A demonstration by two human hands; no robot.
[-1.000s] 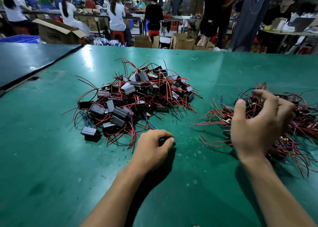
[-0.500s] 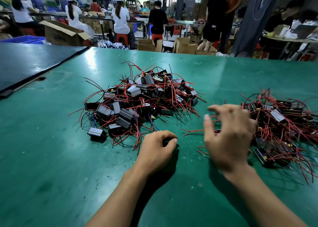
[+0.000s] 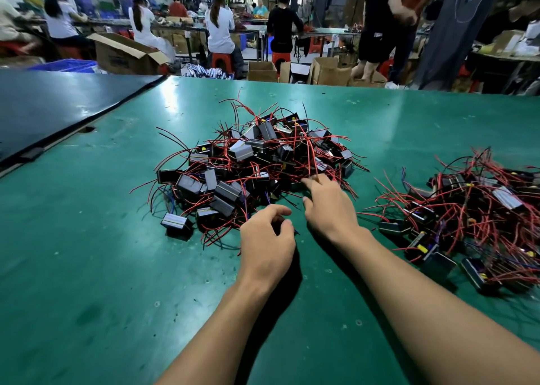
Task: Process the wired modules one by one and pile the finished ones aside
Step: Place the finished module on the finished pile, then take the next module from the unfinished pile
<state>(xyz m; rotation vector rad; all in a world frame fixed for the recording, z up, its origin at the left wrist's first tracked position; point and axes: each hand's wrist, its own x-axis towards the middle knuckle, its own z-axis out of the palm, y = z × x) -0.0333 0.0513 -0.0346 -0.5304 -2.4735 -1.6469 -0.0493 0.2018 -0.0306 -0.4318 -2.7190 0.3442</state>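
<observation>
Green bench [image 3: 87,267] with two heaps of black wired modules, mostly red leads. The middle heap [image 3: 248,165] sits mid-bench. The right heap [image 3: 467,209] is well apart from it, running off the right edge of view. The right hand [image 3: 330,206] reaches to the middle heap's near edge, grip wide, fingers straight, index tip touching red leads, nothing held. The left hand [image 3: 267,238] is just beside it, low over the bench in front of the same heap, grip narrow, fingers curled toward the thumb. There is something dark in the gap, and I cannot tell whether it holds anything. A loose module [image 3: 175,222] lies at the heap's near-left edge. A black board [image 3: 58,101] is at far left. Behind are seated workers [image 3: 219,31] and an open cardboard box [image 3: 122,53].
</observation>
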